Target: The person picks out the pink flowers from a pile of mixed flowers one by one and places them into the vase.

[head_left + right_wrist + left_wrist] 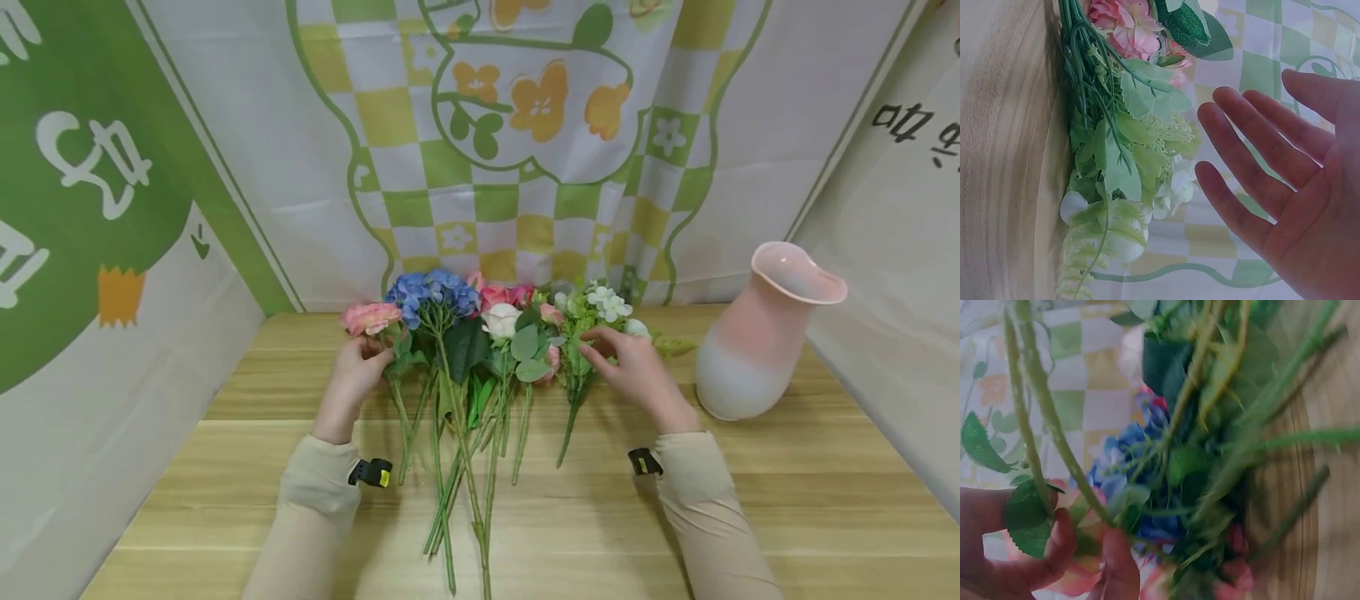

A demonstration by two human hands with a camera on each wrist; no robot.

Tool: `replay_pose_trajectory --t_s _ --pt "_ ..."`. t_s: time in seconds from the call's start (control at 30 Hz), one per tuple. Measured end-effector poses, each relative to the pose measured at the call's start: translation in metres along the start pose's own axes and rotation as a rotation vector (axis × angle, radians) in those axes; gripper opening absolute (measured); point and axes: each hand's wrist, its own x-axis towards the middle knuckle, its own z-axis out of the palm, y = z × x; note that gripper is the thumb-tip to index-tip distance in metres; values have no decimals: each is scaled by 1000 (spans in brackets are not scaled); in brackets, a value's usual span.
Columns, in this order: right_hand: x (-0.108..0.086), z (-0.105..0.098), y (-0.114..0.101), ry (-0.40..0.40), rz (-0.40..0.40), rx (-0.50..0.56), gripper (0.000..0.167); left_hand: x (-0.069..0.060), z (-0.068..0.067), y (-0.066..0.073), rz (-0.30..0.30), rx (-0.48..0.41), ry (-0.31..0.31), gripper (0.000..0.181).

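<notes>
Artificial flowers lie in a loose row on the table, stems toward me. My left hand (351, 385) pinches the stem of the pink flower (371, 318) at the row's left end; the left wrist view shows fingers (1061, 547) against green stems (1054, 431). Beside it are the blue hydrangea (433, 293) and a white rose (501, 320). At the right end, my right hand (639, 377) hovers by the green spray with white blossoms (609, 303). In the right wrist view, its fingers are spread, apart from the leaves (1116, 156), and hold nothing.
A pink-and-white vase (750, 350) with a wavy rim stands upright on the wooden table (585, 533), right of the flowers. Behind the table hangs a checkered cloth (495, 204). Printed fabric walls (202, 375) border both sides. Long stems cross in the middle of the table.
</notes>
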Motion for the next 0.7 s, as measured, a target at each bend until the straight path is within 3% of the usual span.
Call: replay_pose_trajectory --t_s 0.1,0.23,0.37,0.53,0.63,0.7 --pt "0 -1 0 -4 7 -2 32 2 -3 -4 23 169 26 15" --pt "0 -2 0 -8 11 -3 31 1 -6 -10 7 284 38 14" --pt "0 -1 -1 0 5 -6 30 1 -7 -16 -33 264 19 7" --pt "-1 -1 -2 5 4 -6 29 7 -9 -24 -47 265 36 19" --pt "-1 -2 -2 2 7 -3 30 9 -9 -30 -71 167 55 10" --pt "-1 -2 -2 0 10 -3 30 11 -7 -33 -61 66 41 29"
